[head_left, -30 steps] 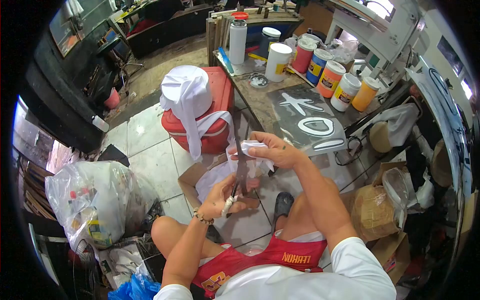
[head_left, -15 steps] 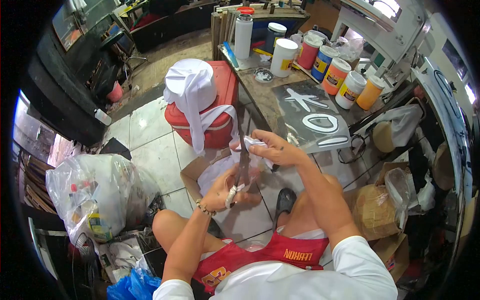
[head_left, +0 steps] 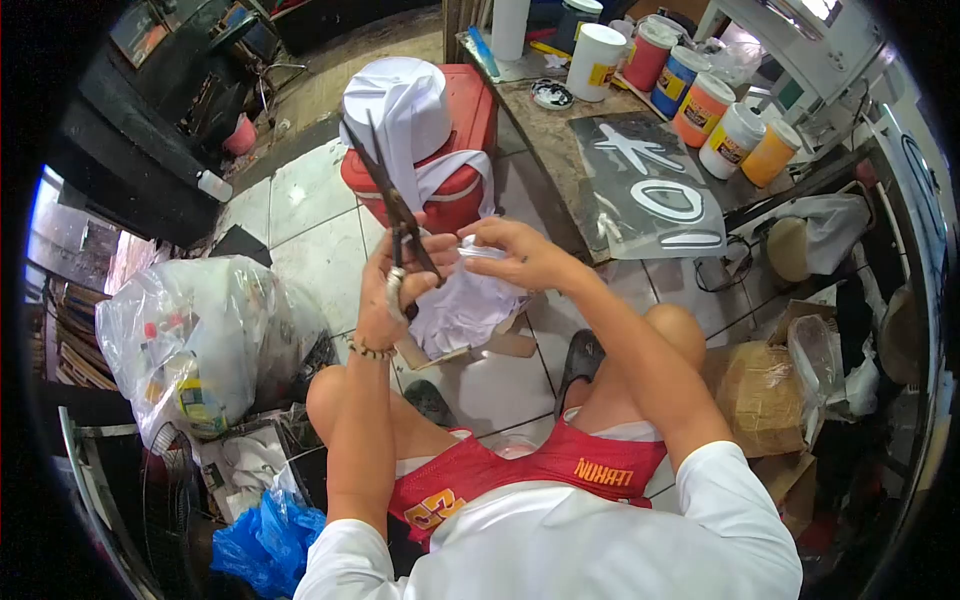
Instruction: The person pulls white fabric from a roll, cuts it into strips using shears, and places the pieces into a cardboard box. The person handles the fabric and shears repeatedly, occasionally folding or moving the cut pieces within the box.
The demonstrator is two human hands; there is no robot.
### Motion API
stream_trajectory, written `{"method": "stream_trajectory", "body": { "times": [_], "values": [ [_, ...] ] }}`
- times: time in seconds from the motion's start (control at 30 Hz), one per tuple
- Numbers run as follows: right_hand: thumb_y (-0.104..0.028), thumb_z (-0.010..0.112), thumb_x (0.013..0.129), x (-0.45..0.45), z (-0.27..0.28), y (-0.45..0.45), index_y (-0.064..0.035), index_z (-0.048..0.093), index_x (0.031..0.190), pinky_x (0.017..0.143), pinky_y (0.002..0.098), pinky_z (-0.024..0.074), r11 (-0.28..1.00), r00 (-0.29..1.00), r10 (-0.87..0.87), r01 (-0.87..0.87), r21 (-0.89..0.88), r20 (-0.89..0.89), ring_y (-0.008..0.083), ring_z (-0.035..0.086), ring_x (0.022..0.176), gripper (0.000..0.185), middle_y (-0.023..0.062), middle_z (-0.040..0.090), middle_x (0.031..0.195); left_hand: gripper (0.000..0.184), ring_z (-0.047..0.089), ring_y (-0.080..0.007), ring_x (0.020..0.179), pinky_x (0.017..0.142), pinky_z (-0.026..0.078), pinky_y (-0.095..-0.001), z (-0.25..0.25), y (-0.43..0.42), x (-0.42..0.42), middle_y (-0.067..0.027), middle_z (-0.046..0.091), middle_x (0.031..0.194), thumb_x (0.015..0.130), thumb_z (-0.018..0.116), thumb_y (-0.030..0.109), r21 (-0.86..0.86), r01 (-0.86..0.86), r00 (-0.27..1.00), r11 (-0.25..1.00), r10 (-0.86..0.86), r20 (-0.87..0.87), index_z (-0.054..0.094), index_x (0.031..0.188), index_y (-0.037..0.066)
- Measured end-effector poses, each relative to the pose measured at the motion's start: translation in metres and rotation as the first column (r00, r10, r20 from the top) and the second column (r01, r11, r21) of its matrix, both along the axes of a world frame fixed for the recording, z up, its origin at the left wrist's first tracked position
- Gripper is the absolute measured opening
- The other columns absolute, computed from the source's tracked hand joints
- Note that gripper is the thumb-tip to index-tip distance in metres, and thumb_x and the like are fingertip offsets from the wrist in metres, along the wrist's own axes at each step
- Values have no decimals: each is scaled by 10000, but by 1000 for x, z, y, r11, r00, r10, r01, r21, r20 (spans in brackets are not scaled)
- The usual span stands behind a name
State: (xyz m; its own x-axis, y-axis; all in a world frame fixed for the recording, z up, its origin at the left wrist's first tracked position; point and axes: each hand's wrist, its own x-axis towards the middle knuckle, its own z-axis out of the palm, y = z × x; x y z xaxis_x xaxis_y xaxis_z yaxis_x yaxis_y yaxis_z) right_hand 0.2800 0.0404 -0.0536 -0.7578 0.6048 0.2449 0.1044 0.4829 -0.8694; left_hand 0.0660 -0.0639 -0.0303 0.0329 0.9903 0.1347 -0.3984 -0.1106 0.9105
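A person in red shorts [head_left: 520, 480] grips long scissors [head_left: 393, 205] in the left hand [head_left: 383, 290], blades parted, while the right hand [head_left: 530, 258] appears to pinch white fabric [head_left: 474, 247] between thumb and fingers, just beside the scissors' handles. Below, more white cloth [head_left: 460, 312] lies bunched in a cardboard box [head_left: 512, 346]. Farther off, another length drapes a white tub [head_left: 428, 108] atop a red cooler [head_left: 470, 115]. Cutting looks partway along: the boxed cloth seemingly done, the draped length left.

"LEBRON" [head_left: 603, 471] and "23" [head_left: 435, 510] stand on red shorts [head_left: 545, 462].
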Motion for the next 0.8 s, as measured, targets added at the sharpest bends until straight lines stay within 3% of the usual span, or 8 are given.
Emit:
{"method": "stream_trajectory", "body": {
  "times": [0.1,0.17,0.33,0.43,0.5,0.57,0.63,0.8],
  "values": [
    [-331,730,892,-30,-18,-2,-23,590,1246,892,323,465,998,1000,-8,10,69,-30,153,574,1039,490,46,616,1079,750,665,-293,1074,928,559,-387,6,-2,-13,-231,628,1221,757,733,3,2,-64,997,998,64,38,394,1427,5],
    [-341,739,887,-42,-21,-2,13,562,1178,874,340,486,988,998,-26,17,-153,-58,202,618,990,491,117,630,1064,779,654,-276,1042,923,547,-381,8,-4,-16,-223,616,1215,749,718,131,29,-154,987,988,155,-28,376,1430,-28],
    [-322,697,935,-49,-13,9,-74,498,1075,779,302,502,842,919,-247,45,-538,-309,138,632,920,347,86,661,979,800,644,-269,1064,940,527,-382,4,-6,-20,-212,611,1233,737,735,146,58,-157,986,986,160,-51,379,1432,-24],
    [-336,703,928,-24,6,22,-77,486,1081,735,284,512,749,867,-405,132,-650,-290,135,644,848,370,72,672,948,892,623,-289,1123,995,493,-396,2,-8,-17,-220,596,1267,712,794,189,-44,8,989,999,-14,-145,346,1455,-17],
    [-336,713,919,-5,13,39,-84,486,1077,717,277,520,748,844,-434,141,-649,-316,134,644,799,374,74,677,937,822,615,-280,1155,959,516,-354,-7,-8,2,-223,613,1251,707,801,80,-53,319,946,946,-314,80,411,1428,3],
    [-323,728,907,20,28,50,-89,485,1070,693,271,516,719,774,-540,221,-659,-329,122,630,758,376,68,669,909,793,596,-293,1183,987,494,-367,-27,-12,21,-235,600,1276,776,800,158,-79,498,859,864,-478,183,393,1443,29],
    [-301,739,898,40,35,56,-93,486,1066,677,265,512,716,746,-573,254,-651,-339,115,621,737,368,60,661,885,648,586,-293,1197,916,512,-322,-52,-15,43,-245,587,1287,936,673,292,-180,642,753,745,-568,332,356,1449,56],
    [-190,761,875,62,47,49,-102,496,1039,651,248,492,737,757,-542,219,-639,-364,101,604,721,324,46,635,825,637,570,-277,1226,924,506,-327,-67,-20,82,-230,558,1330,920,689,289,-180,790,608,586,-710,355,367,1442,115]
  ]
}}
